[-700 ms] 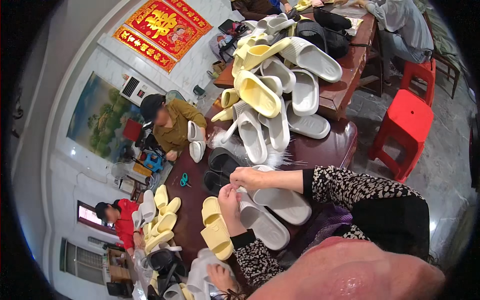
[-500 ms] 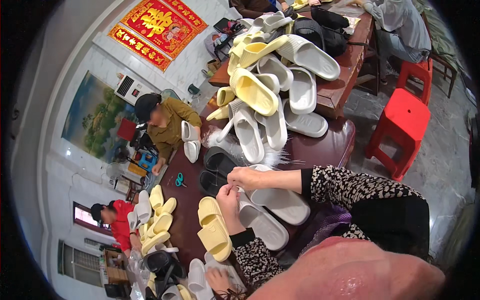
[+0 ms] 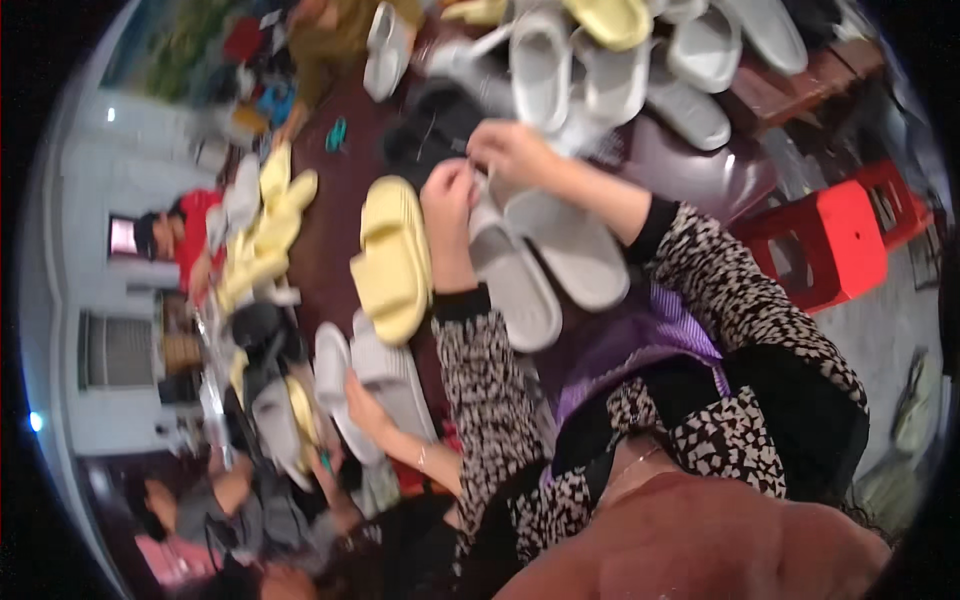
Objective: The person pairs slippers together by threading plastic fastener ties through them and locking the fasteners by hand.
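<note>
While both our hands hover over the far end of the gray slippers (image 3: 515, 285), we're hemmed in by yellow slippers (image 3: 386, 290) just left of that pair and black slippers (image 3: 425, 140) just past its far end. Our left hand (image 3: 447, 190) and right hand (image 3: 510, 155) each have the fingers bunched together, nearly meeting; we can't tell what's pinched there. Farther left of the gray pair, dark worktop (image 3: 328, 195) shows out to the teal scissors (image 3: 337, 134). Right of it, the worktop's edge falls away toward red stools (image 3: 840, 240). Purple cloth (image 3: 640, 345) bunches up on its near side, and lower left of it a co-worker's hand (image 3: 370, 408) touches light gray slides (image 3: 395, 380).
</note>
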Demonstrator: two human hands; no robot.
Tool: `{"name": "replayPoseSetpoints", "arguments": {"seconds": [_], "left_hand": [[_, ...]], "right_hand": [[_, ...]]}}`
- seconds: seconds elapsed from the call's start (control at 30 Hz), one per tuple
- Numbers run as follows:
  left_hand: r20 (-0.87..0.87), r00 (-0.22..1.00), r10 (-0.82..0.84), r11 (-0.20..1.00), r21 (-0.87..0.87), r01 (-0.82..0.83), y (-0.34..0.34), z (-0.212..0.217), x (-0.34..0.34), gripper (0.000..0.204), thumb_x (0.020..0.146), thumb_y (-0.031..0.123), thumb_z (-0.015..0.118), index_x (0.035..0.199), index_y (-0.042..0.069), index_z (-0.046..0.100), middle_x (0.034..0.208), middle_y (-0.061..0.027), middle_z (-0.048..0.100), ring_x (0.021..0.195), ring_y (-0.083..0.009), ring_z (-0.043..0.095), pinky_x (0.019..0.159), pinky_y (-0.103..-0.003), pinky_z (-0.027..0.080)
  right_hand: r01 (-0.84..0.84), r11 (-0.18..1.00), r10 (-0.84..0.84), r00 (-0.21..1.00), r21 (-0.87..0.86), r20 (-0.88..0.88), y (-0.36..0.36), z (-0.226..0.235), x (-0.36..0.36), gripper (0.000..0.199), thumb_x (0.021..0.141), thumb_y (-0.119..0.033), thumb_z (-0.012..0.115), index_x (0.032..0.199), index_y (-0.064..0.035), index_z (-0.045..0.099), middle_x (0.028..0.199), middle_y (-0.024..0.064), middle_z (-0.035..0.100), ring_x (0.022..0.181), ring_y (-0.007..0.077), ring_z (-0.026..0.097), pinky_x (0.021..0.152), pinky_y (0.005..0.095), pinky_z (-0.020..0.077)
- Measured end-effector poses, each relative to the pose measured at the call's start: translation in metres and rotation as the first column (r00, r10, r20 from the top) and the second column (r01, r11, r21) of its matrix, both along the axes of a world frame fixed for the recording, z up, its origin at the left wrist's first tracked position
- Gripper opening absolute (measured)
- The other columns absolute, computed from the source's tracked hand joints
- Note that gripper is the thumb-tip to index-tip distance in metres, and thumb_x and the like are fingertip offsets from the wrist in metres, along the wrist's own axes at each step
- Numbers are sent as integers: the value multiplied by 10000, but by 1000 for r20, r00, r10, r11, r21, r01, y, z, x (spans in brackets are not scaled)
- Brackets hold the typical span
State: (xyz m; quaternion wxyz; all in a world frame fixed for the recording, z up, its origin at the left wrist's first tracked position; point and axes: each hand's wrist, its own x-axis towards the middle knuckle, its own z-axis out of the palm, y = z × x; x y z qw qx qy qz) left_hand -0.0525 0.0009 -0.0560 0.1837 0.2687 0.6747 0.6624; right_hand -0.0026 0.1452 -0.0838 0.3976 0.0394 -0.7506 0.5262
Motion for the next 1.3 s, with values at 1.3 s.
{"name": "replayPoseSetpoints", "arguments": {"seconds": [1.3], "left_hand": [[303,946,113,955,229,-188,-31,-33,-9,75,806,37,661,874,28,629,734,-73,656,508,-89,546,475,-193,433]], "right_hand": [[0,965,-33,992,264,122,-30,-6,8,78,701,-94,590,721,-31,631,594,142,600,546,297,612,570,364,507]]}}
